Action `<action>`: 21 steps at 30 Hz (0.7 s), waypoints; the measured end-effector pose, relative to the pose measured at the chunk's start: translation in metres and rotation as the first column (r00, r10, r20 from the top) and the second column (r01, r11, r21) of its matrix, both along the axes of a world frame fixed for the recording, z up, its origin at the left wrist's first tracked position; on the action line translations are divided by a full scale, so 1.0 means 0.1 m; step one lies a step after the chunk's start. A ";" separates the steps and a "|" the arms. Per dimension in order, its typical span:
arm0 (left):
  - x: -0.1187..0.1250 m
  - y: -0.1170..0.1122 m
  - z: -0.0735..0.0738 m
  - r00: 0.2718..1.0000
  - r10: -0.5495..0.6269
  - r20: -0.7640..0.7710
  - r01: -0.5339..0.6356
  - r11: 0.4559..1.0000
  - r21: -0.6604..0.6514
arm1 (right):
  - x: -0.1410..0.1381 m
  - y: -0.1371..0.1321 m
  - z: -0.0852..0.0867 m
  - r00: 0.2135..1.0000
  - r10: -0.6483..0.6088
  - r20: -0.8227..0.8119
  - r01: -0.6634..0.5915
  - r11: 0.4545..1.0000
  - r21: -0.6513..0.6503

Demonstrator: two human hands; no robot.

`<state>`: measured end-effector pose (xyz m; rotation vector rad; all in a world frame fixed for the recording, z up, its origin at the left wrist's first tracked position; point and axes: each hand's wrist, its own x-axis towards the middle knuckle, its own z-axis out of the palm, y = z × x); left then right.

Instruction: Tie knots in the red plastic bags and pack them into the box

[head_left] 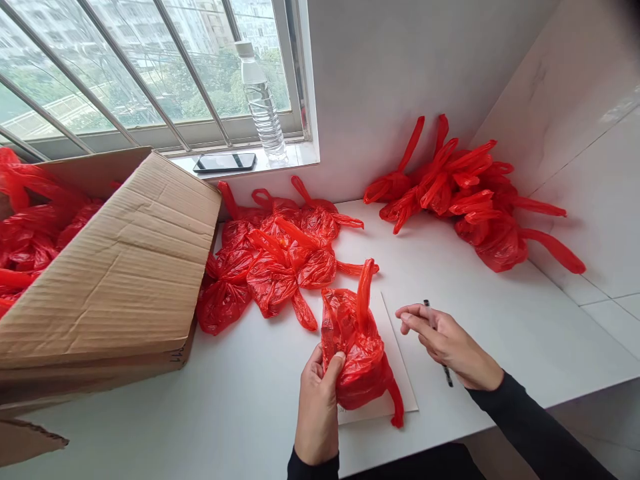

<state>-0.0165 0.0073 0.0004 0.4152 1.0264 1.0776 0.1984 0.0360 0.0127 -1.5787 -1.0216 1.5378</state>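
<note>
A red bag (357, 363) in the left hand (320, 407), to the right of the cardboard box (130, 267). The left thumb presses the bag's front; the other fingers pass mostly behind it, so their full grip is hidden. The bag's contents cannot be made out, nor whether it rests on the sheet of paper (367, 413) beneath, whose printing is largely covered. In the right hand (445, 343), farther right of the box, the fingers lie close together and hold a black pen (447, 375), its middle hidden by the hand. The box, cut off at its left side, shows only part of its load of bags (30, 233); a torn cardboard piece (30, 441) in front of it is also cut off.

On the same white surface (240, 407), a near cluster of red bags (280, 257) lies just beside the box, between it and the held bag; a far cluster (465, 193) lies well to its right, against the walls. Behind the box are a barred window (125, 73) and a sill bearing a phone (225, 162) and a clear bottle (263, 107).

Counted: one box, one phone, one bottle, one pen, one sheet, one held bag and two clusters, their overlapping bags not separable with certainty.
</note>
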 end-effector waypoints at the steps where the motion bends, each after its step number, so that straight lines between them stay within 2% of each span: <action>1: 0.00 0.00 0.01 1.000 0.005 0.002 -0.005 1.000 -0.001 | -0.01 0.01 0.01 1.000 0.010 0.009 -0.010 1.000 0.015; 6: 0.04 0.01 0.06 0.999 0.035 -0.006 -0.035 0.999 0.004 | -0.25 0.02 0.05 0.995 0.094 -0.017 -0.091 0.985 0.148; 11: 0.07 -0.01 0.06 0.999 0.022 -0.034 -0.022 1.000 -0.009 | -0.40 -0.03 0.06 0.941 0.255 -0.223 -0.231 0.965 0.126; 16: 0.08 -0.03 0.11 0.997 -0.013 -0.074 0.015 1.000 0.016 | -0.42 -0.04 0.02 0.955 0.180 -0.238 -0.159 0.982 0.104; 21: 0.08 -0.05 0.20 0.985 -0.105 -0.138 0.120 0.988 0.100 | -0.43 -0.02 0.00 0.952 0.117 -0.281 -0.092 0.991 0.101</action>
